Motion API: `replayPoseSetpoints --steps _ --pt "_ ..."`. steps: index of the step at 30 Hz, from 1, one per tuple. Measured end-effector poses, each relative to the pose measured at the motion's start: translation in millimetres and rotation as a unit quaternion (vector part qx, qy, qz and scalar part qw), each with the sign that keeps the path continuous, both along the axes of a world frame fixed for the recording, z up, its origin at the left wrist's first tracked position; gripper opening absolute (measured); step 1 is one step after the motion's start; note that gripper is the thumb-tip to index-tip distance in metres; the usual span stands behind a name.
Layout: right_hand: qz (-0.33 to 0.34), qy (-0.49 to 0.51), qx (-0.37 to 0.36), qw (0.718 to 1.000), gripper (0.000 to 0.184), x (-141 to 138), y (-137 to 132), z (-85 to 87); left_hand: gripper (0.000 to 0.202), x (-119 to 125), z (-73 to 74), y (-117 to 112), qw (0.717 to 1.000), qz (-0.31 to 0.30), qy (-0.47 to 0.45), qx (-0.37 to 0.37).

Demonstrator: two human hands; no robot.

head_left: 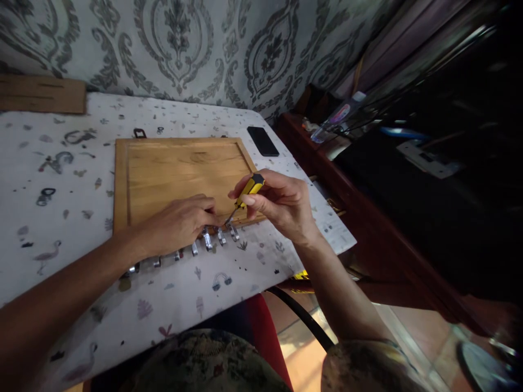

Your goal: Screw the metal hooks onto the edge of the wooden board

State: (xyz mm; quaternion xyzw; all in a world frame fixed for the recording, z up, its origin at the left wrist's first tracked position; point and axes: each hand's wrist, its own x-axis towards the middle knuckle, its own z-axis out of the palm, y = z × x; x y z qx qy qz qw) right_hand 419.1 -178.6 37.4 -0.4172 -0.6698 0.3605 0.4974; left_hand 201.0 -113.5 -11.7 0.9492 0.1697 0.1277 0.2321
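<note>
A wooden board (171, 169) lies on a patterned table (57, 190). The right hand (281, 204) pinches a yellow screwdriver (249, 190), tip down at the board's near edge, above a row of metal hooks (208, 239). The left hand (175, 223) rests on that edge beside the tip — whether it grips anything is hidden. The step likely goes best with the blade straight and the board pinned firmly.
</note>
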Motion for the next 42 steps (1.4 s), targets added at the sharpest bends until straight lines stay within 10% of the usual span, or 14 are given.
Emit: replayPoseSetpoints --steps 8,23,34,42 --pt "-0.141 -0.007 0.054 0.989 0.040 -10 -2 -16.2 0.039 1 2.5 0 1.000 -0.005 0.016 -0.001" --pt "0.017 0.011 -0.029 0.999 0.030 9 -7 9.3 0.040 0 3.4 1 1.000 -0.007 0.025 -0.003" --pt "-0.174 0.006 0.052 0.983 0.043 -20 -6 -9.5 0.036 -1 -0.9 1 1.000 -0.013 0.003 -0.011" --pt "-0.040 0.034 -0.022 0.998 0.042 2 -10 3.3 0.035 -1 0.7 1 1.000 -0.009 0.000 -0.026"
